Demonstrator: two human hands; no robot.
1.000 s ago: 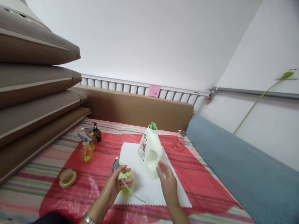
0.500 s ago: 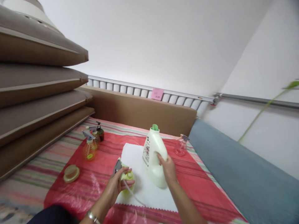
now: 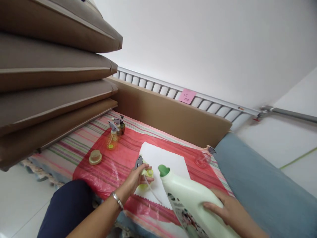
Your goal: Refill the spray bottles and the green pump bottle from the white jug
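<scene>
My left hand point(image 3: 135, 178) is closed around a grey trigger spray head point(image 3: 139, 161), and its thin dip tube point(image 3: 155, 194) slants down to the right. Its fingers are also at a small open yellow-green bottle point(image 3: 150, 172) on a white zigzag-edged sheet point(image 3: 170, 157). Whether they grip that bottle I cannot tell. My right hand point(image 3: 226, 206) grips a large pale green jug point(image 3: 188, 190) by its handle. The jug is lifted and tilted, its green spout point(image 3: 163, 170) pointing left towards the small bottle, a gap between them. No liquid stream shows.
A round cap point(image 3: 95, 157) and several bottles, including a yellow spray bottle point(image 3: 112, 140), stand on the left of the red plastic sheet point(image 3: 109, 165). A pink spray bottle point(image 3: 203, 158) is at the right. Stacked cushions point(image 3: 56, 69) rise at left; a blue-grey panel point(image 3: 262, 172) borders the right.
My right hand has raised the jug off the white sheet and tipped it over leftwards, nearer to me. My left hand keeps the spray head beside the small bottle. The view has shifted and tilted.
</scene>
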